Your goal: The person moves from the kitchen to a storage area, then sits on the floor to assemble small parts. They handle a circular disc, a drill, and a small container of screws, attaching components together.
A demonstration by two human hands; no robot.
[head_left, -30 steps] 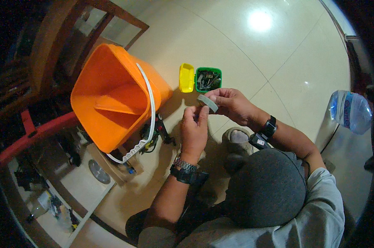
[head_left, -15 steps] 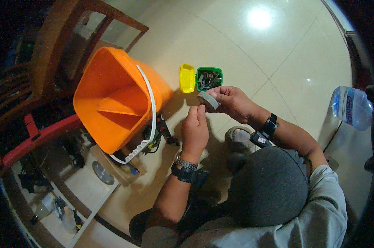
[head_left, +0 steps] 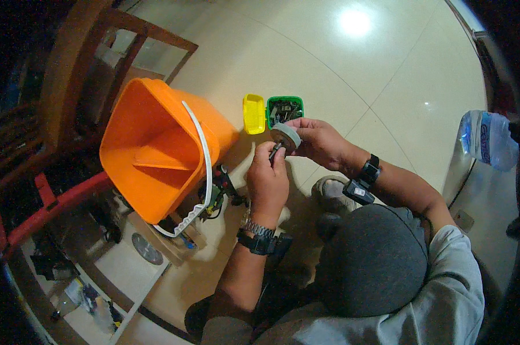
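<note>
Above the floor my two hands meet close together, a little below a small green box (head_left: 301, 108) with a hinged yellow lid (head_left: 253, 115). My right hand (head_left: 324, 142) is closed on a round grey-rimmed disc (head_left: 293, 133), whose darker brownish face tilts toward the left; whether it is a wheel or a tape roll I cannot tell. Between thumb and fingers, my left hand (head_left: 267, 187) pinches a short dark rod-like piece (head_left: 275, 150), its tip at the disc's face. Several small dark pieces (head_left: 285, 107) lie inside the green box.
A large orange bucket (head_left: 156, 135) with a white handle (head_left: 203, 144) stands tipped toward me on the left. Behind it are wooden furniture and a red bar (head_left: 70, 198). A shelf with clutter fills the lower left. At the far right is a clear plastic bottle (head_left: 490, 141).
The disc has turned so more of its face shows. A dark rod-like piece now shows in my left fingers, against the disc. The whole view has shifted slightly.
</note>
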